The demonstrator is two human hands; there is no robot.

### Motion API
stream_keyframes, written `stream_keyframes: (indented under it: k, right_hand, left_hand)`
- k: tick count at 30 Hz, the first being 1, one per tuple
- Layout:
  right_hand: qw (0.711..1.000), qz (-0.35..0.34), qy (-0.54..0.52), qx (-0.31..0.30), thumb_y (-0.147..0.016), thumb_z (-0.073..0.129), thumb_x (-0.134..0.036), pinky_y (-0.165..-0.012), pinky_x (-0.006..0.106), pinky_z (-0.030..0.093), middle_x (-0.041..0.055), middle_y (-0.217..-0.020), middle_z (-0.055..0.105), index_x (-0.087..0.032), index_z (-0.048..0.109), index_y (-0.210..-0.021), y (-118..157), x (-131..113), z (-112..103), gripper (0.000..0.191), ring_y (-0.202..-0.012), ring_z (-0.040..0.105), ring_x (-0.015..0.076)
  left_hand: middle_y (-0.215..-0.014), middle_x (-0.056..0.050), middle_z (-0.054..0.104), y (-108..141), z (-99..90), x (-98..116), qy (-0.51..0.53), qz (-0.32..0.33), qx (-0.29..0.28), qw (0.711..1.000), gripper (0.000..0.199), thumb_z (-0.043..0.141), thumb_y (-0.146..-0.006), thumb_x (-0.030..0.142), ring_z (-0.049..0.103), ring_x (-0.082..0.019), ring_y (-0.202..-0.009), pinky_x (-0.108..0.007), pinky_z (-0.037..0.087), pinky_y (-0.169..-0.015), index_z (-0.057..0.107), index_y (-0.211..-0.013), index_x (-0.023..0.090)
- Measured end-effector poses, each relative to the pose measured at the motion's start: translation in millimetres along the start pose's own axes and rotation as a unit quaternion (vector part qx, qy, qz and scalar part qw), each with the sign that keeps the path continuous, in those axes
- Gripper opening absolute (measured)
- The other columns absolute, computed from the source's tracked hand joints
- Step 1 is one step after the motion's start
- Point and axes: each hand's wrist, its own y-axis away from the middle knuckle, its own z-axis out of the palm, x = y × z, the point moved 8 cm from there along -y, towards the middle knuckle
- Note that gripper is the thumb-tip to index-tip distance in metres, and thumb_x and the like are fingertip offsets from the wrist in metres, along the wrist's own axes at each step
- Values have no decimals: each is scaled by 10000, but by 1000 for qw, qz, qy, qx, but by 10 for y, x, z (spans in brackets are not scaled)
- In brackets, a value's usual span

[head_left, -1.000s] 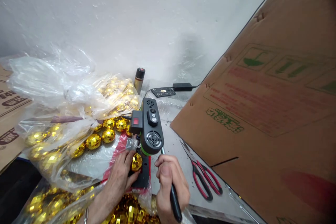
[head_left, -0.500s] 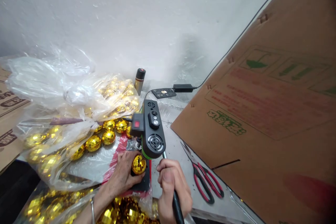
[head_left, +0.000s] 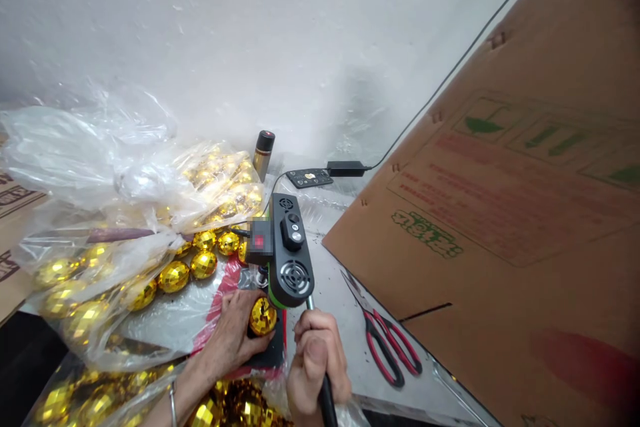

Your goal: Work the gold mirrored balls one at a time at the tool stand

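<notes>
My left hand (head_left: 235, 328) is closed around a gold mirrored ball (head_left: 263, 316), with its small hole facing up. The ball is over a black board with a red edge (head_left: 273, 351). My right hand (head_left: 318, 367) grips the black handle of a tool (head_left: 328, 400) with a metal shaft. Its tip is hidden behind a black device with round grilles (head_left: 291, 250). Several gold faceted balls (head_left: 174, 276) lie in a row left of my left hand, partly under clear plastic.
Red-handled scissors (head_left: 387, 340) lie right of my right hand. A large cardboard box (head_left: 500, 213) leans along the right side. Bulging plastic bags (head_left: 145, 183) fill the left. A spray can (head_left: 263, 153), a black remote-like panel (head_left: 309, 177) and a cable adapter (head_left: 346, 168) sit at the back.
My right hand with the tool has shifted slightly left and down in the picture. The left hand stays on the ball. The whole view has moved a little.
</notes>
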Motion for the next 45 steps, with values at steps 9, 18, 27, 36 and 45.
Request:
stream_keyframes:
  k: [9, 18, 27, 36, 45]
  right_hand:
    - [999, 17, -24, 28, -1093, 407, -187, -587, 305, 400, -15, -750, 538, -241, 524, -797, 91, 43, 18, 322, -650, 521, 133]
    - [999, 1, 11, 48, -1104, 384, -212, -624, 332, 388, -26, -720, 503, -245, 454, -755, 41, 6, 26, 357, -619, 485, 140]
    - [998, -18, 31, 53, -1101, 401, -231, -711, 327, 439, -55, -692, 505, -234, 454, -718, -41, -68, 51, 386, -599, 483, 124]
    - [998, -22, 19, 64, -1121, 384, -241, -654, 295, 419, -57, -701, 485, -225, 439, -694, -60, -67, 56, 430, -595, 477, 109]
    - [997, -41, 45, 47, -1123, 418, -296, -834, 328, 456, -63, -707, 531, -225, 456, -668, 116, 72, 34, 462, -602, 506, 107]
  left_hand:
    - [-1103, -90, 735, 1, 2, -23, 0, -7, 15, 1000, 459, 783, -783, 266, 668, -348, -1043, -518, 511, -970, 669, -1226, 236]
    - [-1079, -79, 726, 2, 6, -8, 5, -11, 13, 1000, 408, 794, -776, 246, 661, -346, -1034, -503, 507, -957, 652, -1158, 233]
    - [-1122, -88, 726, 25, 35, -32, 11, 0, 22, 1000, 449, 793, -793, 244, 663, -344, -1071, -488, 514, -964, 648, -1218, 232]
    - [-1134, -104, 735, -18, 46, -9, 24, -9, 6, 1000, 480, 791, -765, 213, 665, -359, -1086, -523, 507, -983, 665, -1228, 218]
    - [-1215, -108, 731, -31, 31, 52, 38, -18, -6, 999, 569, 810, -741, 176, 654, -357, -1139, -522, 508, -1014, 649, -1284, 225]
